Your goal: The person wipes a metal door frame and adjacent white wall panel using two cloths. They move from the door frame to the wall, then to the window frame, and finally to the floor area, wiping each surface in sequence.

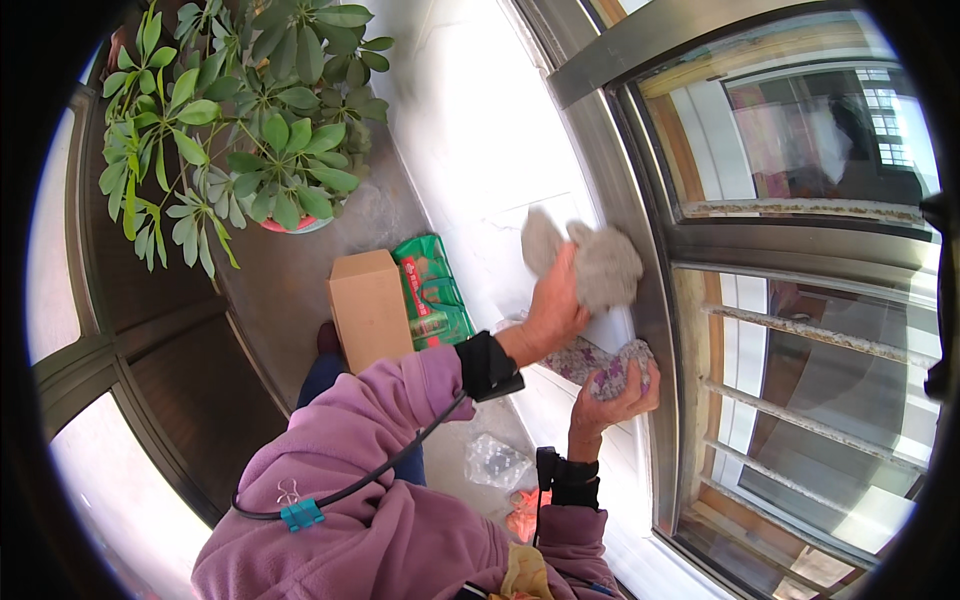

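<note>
My left hand (546,311) is closed around a bunched grey-beige cloth (609,268), which looks slightly blurred. Part of that cloth lies against the metal window frame (628,187), with another flap over the white sill (517,172). Nearer to me, my right hand (615,401) grips a bundled grey cloth with a purple pattern (626,367) beside the same frame. A length of the patterned cloth trails over the sill and passes partly beneath my left forearm.
Barred window panes (810,360) stand at the right. On the floor at the left are a cardboard box (371,304), a green printed bag (435,292) and a leafy potted plant (285,157). Clear plastic (495,461) and an orange-red bag (526,514) lie below the sill.
</note>
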The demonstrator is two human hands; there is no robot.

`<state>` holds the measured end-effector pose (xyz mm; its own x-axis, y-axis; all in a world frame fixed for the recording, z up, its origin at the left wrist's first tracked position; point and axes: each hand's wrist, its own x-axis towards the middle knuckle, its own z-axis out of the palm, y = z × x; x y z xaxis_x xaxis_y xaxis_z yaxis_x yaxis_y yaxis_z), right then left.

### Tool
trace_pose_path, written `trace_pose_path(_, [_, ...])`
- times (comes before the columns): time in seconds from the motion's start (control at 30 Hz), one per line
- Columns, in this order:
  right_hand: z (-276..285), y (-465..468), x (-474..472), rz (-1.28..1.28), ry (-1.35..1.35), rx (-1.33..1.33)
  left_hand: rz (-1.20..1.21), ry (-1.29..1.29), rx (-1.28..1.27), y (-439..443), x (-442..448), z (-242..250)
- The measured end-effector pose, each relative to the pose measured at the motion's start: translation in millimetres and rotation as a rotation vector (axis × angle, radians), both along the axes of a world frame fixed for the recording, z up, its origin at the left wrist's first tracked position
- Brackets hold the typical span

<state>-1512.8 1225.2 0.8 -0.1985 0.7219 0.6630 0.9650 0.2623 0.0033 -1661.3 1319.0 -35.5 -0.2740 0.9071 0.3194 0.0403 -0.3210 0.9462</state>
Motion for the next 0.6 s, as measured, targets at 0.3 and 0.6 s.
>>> trace_pose_path(0.3, [-1.0, 0.9, 4.5, 0.038, -0.009, -0.001, 0.212, -0.549, -0.031, 62.8, -37.9, -21.0])
trace_pose_path(0.6, [1.9, 1.2, 0.9, 0.017, -0.015, 0.009, -0.200, -0.080, -0.245, -29.9, -11.6, -14.7])
